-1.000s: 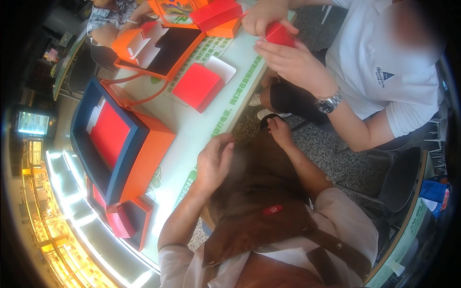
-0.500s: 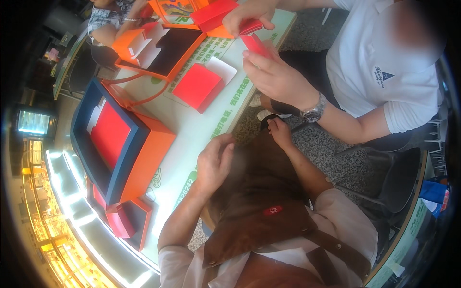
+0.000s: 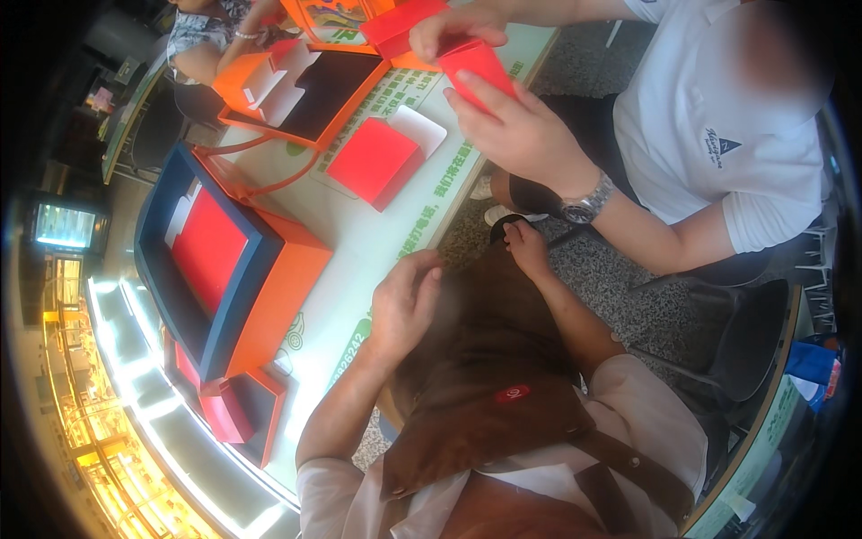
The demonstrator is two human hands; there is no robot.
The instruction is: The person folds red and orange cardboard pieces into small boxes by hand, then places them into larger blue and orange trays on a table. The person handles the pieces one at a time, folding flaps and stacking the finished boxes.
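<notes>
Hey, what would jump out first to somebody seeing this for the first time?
Probably the large orange box with a dark blue rim, tilting across the table's left side. Next, likely the red box with a raised white flap nearer the table's middle, and the smaller red box in a co-worker's hands at the top.

Red box point(image 3: 370, 160), white flap point(image 3: 422, 128) open at one end, on pale tabletop point(image 3: 361, 241)
</notes>
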